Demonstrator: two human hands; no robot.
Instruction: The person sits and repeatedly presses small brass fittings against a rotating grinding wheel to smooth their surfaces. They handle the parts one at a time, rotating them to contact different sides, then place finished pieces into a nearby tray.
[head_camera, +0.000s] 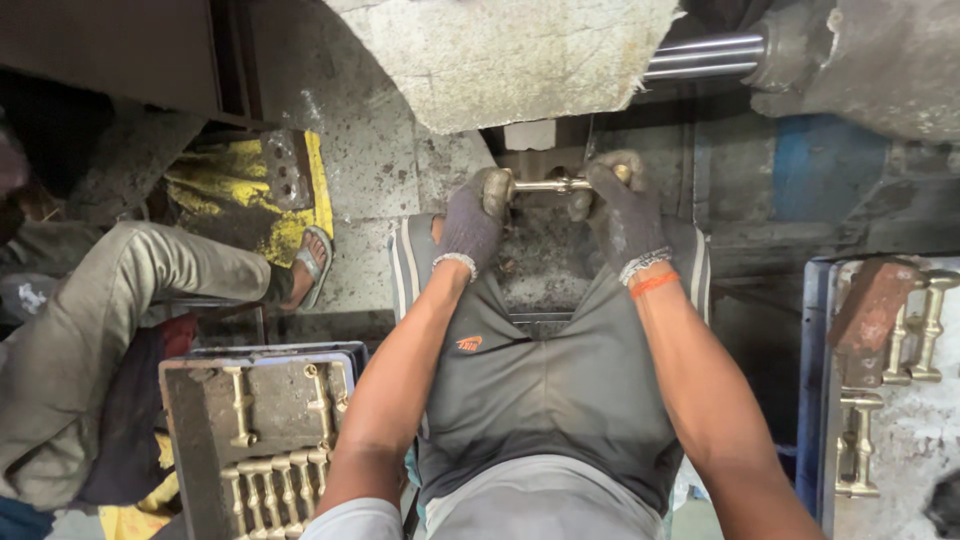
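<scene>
Now: both gloved hands (550, 215) grip brass rod (545, 185) | brass-part trays (255, 430) either side

Workshop floor and surroundings

Rough grey concrete floor (380, 170), stained, with a worn yellow-painted patch (235, 190); a blue-painted panel (810, 165) stands at right; a dark cabinet (110, 50) occupies the upper left. Lighting is dim.

Grey knit gloves on left hand (470, 222) and right hand (622, 215), orange wristband, dark, seemingly striped shorts.
</scene>
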